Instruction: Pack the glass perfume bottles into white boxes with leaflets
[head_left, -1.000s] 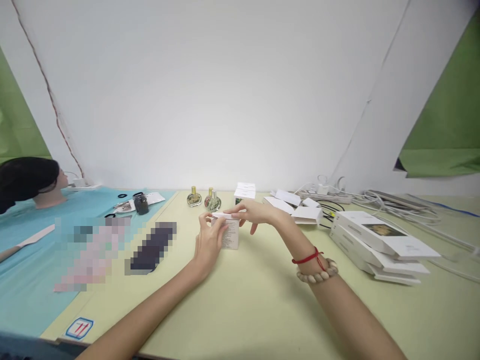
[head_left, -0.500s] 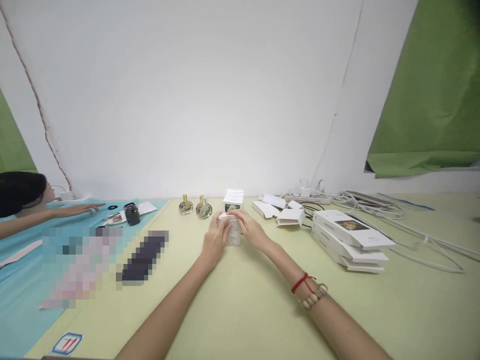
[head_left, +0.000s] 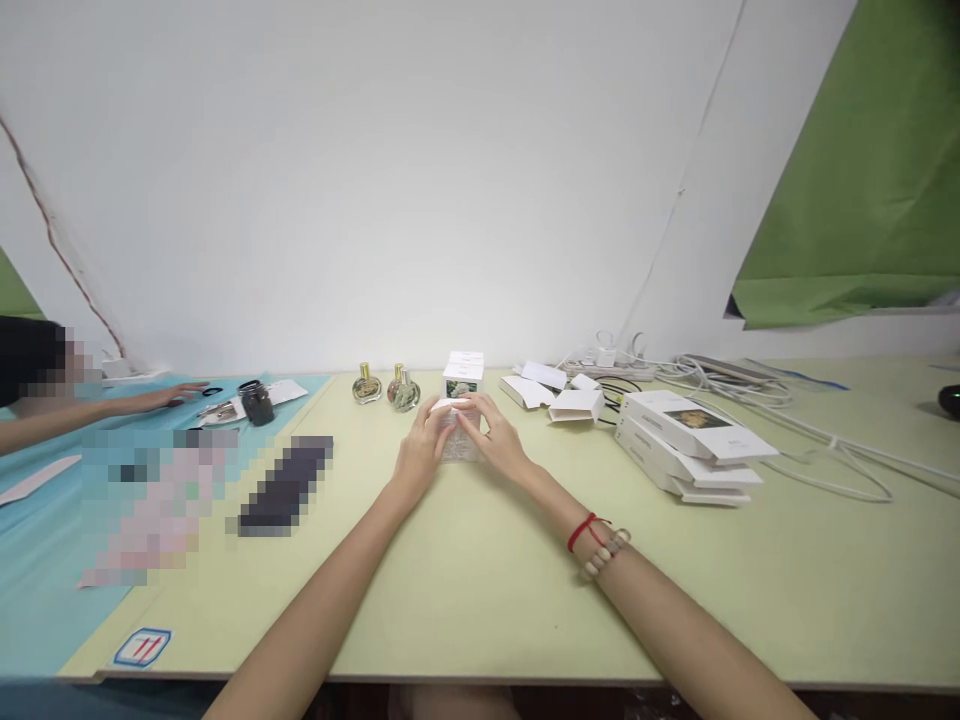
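A small white carton (head_left: 458,437) stands upright on the pale green table (head_left: 480,590) at arm's length. My left hand (head_left: 417,457) wraps its left side, fingers curled at the top. My right hand (head_left: 493,443) holds its right side, fingers bent over the top flap. A red string and a bead bracelet (head_left: 604,553) circle my right wrist. Just behind stand another white carton with a picture (head_left: 463,373) and two small perfume bottles (head_left: 366,385) (head_left: 403,391).
Folded white inserts (head_left: 574,403) and a stack of flat white boxes (head_left: 686,445) lie to the right, with white cables (head_left: 795,425) behind. At the left, a blue mat (head_left: 45,560) holds a dark jar (head_left: 257,402); another person's hand (head_left: 165,398) rests there.
My right hand came down from the flap onto the carton's side, so both hands now clasp it. The view shifted, and the other person's arm stretched onto the blue mat.
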